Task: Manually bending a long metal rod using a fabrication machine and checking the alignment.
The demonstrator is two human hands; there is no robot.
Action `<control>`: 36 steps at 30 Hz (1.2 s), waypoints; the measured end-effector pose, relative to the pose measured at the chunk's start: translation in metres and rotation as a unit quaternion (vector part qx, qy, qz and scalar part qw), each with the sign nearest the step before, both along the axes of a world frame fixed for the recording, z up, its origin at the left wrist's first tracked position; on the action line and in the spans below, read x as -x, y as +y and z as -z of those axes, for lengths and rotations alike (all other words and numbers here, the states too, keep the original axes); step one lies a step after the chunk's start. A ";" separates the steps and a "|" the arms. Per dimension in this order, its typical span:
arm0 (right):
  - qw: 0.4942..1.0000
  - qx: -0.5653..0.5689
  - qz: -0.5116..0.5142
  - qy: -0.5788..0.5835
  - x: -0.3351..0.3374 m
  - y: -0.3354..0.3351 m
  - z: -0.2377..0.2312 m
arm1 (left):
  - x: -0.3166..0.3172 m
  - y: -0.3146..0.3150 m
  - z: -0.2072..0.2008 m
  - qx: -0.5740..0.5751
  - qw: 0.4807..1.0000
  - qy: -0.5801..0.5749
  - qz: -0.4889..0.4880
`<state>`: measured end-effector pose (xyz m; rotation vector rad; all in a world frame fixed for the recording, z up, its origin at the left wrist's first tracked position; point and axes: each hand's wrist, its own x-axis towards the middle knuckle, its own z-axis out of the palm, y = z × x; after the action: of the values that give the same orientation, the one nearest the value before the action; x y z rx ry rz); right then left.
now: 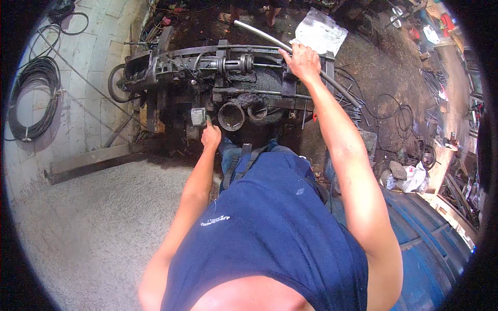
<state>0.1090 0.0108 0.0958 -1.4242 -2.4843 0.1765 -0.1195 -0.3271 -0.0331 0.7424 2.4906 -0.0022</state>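
1. Fingers of the right hand (303,62) wrapped the pipe (267,38), slanted over the right end of the machine (237,65).
2. The left hand (211,136) pointed one finger at the box (198,116); I couldn't tell the others' state.
3. Steady grip, fingers clear of the machine, seemed wisest.

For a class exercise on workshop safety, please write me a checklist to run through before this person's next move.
1. Right hand gripping the metal bar: ok.
2. Left hand at the grey box: ok, one finger is at its lower edge.
3. Hands gloved: not ok, both are bare.
4. Nobody else nearby: not ok, another person's feet show beyond the machine.
5. Machine stopped: cannot tell from a still picture.
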 end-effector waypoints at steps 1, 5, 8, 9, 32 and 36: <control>1.000 0.000 -0.001 0.000 0.000 0.000 0.000 | 0.000 0.000 -0.001 0.001 1.000 0.000 0.000; 1.000 -0.004 0.004 -0.014 -0.002 0.002 -0.001 | 0.000 0.001 -0.001 0.010 1.000 -0.003 -0.010; 1.000 0.012 0.011 -0.022 -0.002 0.002 -0.002 | -0.001 0.002 -0.004 -0.006 1.000 0.003 -0.005; 0.999 0.019 0.017 -0.028 -0.002 0.002 -0.003 | -0.001 0.003 -0.005 -0.003 1.000 -0.002 -0.007; 0.998 -0.007 0.047 -0.037 -0.026 0.002 -0.008 | 0.022 -0.036 0.077 -0.153 0.890 -0.296 -0.312; 0.994 0.020 0.078 -0.069 -0.025 0.002 -0.004 | 0.024 -0.061 0.117 -0.101 0.904 -0.310 -0.276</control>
<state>0.1343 0.0130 0.1001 -1.6924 -2.4751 0.1013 -0.1440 -0.3885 -0.1506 0.0513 2.0013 0.6087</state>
